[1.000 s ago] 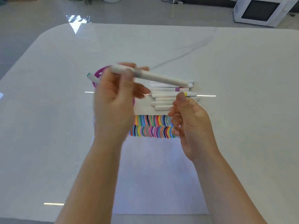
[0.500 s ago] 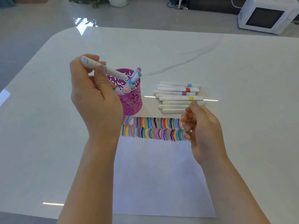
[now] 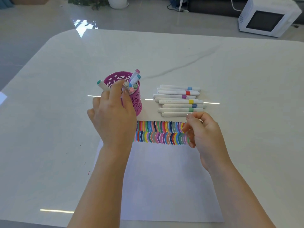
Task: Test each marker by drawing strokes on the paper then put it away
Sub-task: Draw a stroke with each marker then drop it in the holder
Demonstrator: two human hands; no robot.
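A purple cut-out pen cup stands at the paper's far left corner with several capped markers in it. My left hand reaches over its rim and pinches a white marker with a grey end, which stands almost upright in the cup. A green-ended marker pokes out to the left, past the fingers. The white paper carries two rows of coloured strokes. Several capped white markers lie side by side beyond the strokes. My right hand hovers at the strokes' right end, loosely curled and holding nothing.
The white marble table has rounded far corners. Beyond it on the floor sit a white microwave at the far right and a white plant pot at the far middle.
My left hand has swung the grey-ended marker from a raised, slanted hold down into the purple cup. My right hand has stayed near the right end of the strokes.
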